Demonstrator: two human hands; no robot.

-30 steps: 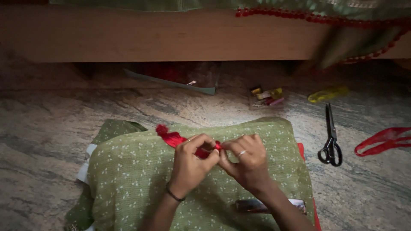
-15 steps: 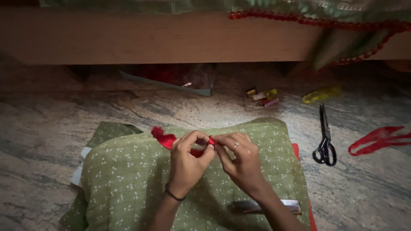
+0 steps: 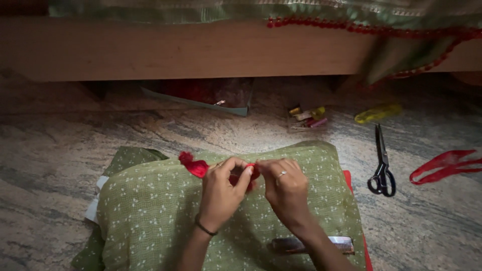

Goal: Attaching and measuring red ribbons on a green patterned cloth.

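Left hand [image 3: 221,193]: pinches the red thread tassel [image 3: 197,166], centre frame.
Right hand [image 3: 285,188]: fingertips nip the tassel's other end.
Beneath: green dotted fabric cushion [image 3: 150,211].
Right: black scissors [image 3: 382,165] on floor.

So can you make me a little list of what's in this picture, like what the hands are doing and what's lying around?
left hand: pinches the red tassel
right hand: pinches the same tassel's other end, ring on one finger
under the hands: green dotted cloth
on the cloth: comb, near the right wrist
on the floor: black scissors, red strip, thread spools
behind: wooden bed frame
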